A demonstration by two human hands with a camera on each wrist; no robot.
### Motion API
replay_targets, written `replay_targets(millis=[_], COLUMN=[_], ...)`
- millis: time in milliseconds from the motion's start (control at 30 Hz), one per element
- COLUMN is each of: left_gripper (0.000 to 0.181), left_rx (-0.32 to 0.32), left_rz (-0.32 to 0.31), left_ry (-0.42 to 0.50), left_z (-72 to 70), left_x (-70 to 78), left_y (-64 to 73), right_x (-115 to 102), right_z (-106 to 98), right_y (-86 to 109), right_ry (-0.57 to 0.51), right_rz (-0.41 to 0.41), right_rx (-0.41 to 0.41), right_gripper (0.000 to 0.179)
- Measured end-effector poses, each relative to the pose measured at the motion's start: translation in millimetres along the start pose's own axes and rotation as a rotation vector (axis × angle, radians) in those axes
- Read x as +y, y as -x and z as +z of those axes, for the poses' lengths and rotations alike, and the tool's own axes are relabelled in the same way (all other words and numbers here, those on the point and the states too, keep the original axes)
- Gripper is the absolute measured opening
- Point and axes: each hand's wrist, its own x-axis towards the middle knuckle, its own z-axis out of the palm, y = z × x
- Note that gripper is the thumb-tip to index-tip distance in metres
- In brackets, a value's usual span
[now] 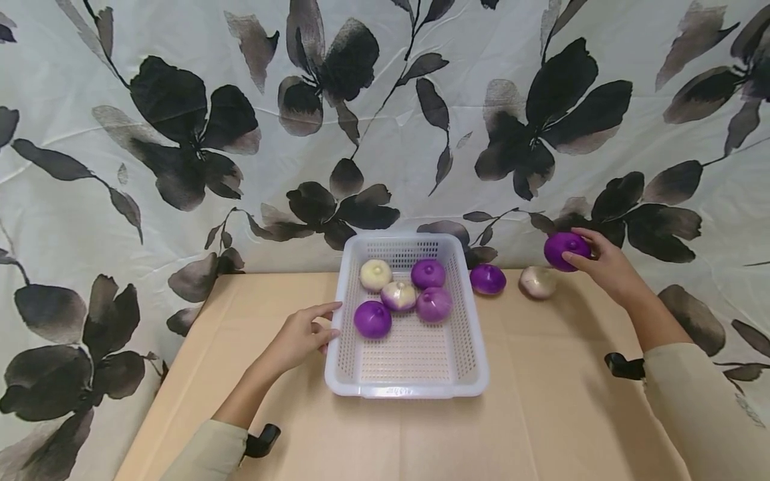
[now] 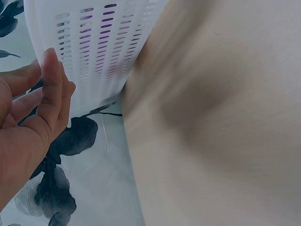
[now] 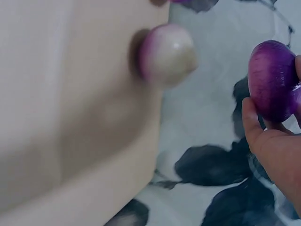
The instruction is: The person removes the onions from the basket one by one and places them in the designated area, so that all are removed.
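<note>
My right hand (image 1: 607, 264) holds a purple onion (image 1: 565, 251) between thumb and fingers, raised above the far right of the table. In the right wrist view the same onion (image 3: 273, 80) shows at the right edge, with fingertips against its side. My left hand (image 1: 303, 337) touches the left side of a white plastic basket (image 1: 409, 391), its fingertips at the rim and outer wall. The left wrist view shows those fingers (image 2: 51, 89) fairly straight against the slotted wall. Inside the basket lie several onions: purple ones (image 1: 373, 319), a whitish one (image 1: 375, 274) and a white-and-purple one (image 1: 398, 296).
Right of the basket, a purple onion (image 1: 488, 279) and a pale onion (image 1: 538, 282) lie near the back edge of the tan-covered table (image 1: 541, 401). Behind the table hangs a white cloth (image 1: 433, 40) with dark flowers. Each wrist wears a black band mount (image 1: 263, 441).
</note>
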Motion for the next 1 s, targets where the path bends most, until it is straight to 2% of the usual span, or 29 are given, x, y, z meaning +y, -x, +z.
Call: replay_targets(millis=[300, 433, 700, 900, 1000], left_gripper=[0.059, 0.059, 0.059, 0.059, 0.059], left_rx=[0.001, 0.000, 0.007, 0.002, 0.004], left_rz=[0.000, 0.008, 0.005, 0.002, 0.005], left_ry=[-0.007, -0.011, -0.015, -0.018, -0.024], left_z=[0.2, 0.5, -2.5, -1.4, -0.3], left_x=[-1.7, -1.7, -0.5, -0.9, -0.9], left_y=[2.3, 2.2, 3.4, 2.4, 1.5], right_x=[33, 41, 57, 79, 86], right_z=[4, 8, 13, 10, 9], right_y=[-2.0, 0.0, 2.3, 4.2, 2.7], right_ry=[-0.142, -0.166, -0.099, -0.004, -0.010], right_rz=[0.105, 0.143, 0.192, 0.294, 0.332], right_rx=[0.084, 0.110, 0.121, 0.110, 0.093], right_gripper=[0.081, 0.080, 0.082, 0.088, 0.090])
